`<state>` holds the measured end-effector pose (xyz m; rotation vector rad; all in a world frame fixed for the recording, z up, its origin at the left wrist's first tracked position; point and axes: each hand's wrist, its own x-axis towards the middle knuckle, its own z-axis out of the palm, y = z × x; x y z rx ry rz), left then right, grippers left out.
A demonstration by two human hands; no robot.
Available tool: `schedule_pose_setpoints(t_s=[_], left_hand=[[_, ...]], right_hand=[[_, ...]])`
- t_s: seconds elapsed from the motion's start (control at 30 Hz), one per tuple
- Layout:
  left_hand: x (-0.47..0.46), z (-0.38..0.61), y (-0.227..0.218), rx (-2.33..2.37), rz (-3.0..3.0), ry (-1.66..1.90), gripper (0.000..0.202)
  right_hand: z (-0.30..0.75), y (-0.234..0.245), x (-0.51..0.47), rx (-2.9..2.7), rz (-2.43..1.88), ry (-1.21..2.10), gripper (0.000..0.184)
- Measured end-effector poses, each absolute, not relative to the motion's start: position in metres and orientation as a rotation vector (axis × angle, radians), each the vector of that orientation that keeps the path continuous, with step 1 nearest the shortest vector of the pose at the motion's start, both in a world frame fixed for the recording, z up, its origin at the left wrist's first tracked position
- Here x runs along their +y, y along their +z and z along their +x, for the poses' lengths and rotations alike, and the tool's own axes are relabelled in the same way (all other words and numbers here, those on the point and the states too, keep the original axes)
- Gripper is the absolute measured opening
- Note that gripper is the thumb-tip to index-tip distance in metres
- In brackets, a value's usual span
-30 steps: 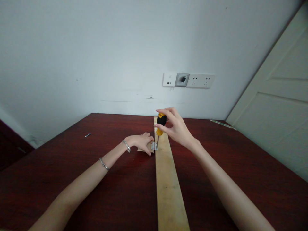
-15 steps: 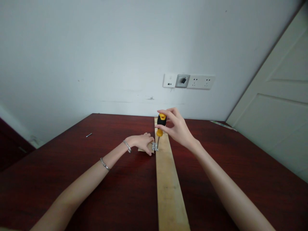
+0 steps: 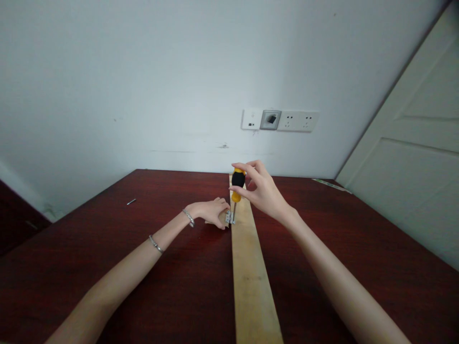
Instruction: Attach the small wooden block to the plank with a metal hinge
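Well, your right hand (image 3: pixel 258 185) has the screwdriver (image 3: pixel 238 180) pinched between fingertips and thumb; it stands nearly upright over the board (image 3: pixel 251 267), its shaft (image 3: pixel 235 211) reaching down to the right leaf of the hinge (image 3: pixel 230 218); whether the tip sits in a screw is too small to tell from this view. Your left hand (image 3: pixel 211 211) is spread over the block (image 3: pixel 223 218) and grasps it, fingers at the far edge and thumb at the near one; the block lies on the surface (image 3: pixel 172 286) just beside the board's left edge, and the hinge bridges the two.

Expect the screwdriver to be light and rigid, with a fat handle whose black part looks grippy; take it there, around the widest girth, for the easiest turning; leave the slim shaft alone, since it is likely smooth steel and would slip in your fingers. The hinge should be thin, stiff metal, too small to hold well by itself; steady it through the wood on either side. The block is probably light and could skid or twist, so bear down on its top and far edge, thumb clear of the metal; the board, long and stiff, should be heavier and shift less. A pin (image 3: pixel 131 201) lies well apart on the left; it looks hard, light and apt to roll.
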<state>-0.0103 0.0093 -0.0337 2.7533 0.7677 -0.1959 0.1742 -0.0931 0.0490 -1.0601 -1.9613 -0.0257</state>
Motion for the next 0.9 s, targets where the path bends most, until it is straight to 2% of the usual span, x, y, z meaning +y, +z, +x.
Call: schedule_pose_setpoints(t_s=[0.1,0.27,0.53,0.7,0.9], left_hand=[[0.01,-0.01,-0.036,0.768,2.747,-0.185,0.067],[0.008,-0.01,-0.034,0.801,2.748,-0.219,0.067],[0.002,-0.01,-0.024,0.852,2.718,-0.277,0.071],[0.003,-0.011,-0.024,0.836,2.715,-0.267,0.069],[0.004,-0.011,-0.024,0.83,2.722,-0.255,0.066]], right_hand=[[0.174,0.048,-0.093,-1.948,-1.07,-0.043,0.045],[0.173,0.051,-0.096,-1.998,-1.057,-0.028,0.057],[0.171,0.051,-0.097,-1.962,-1.159,-0.018,0.046],[0.172,0.052,-0.098,-2.006,-1.106,-0.016,0.059],[0.172,0.05,-0.097,-1.955,-1.174,-0.077,0.052]])
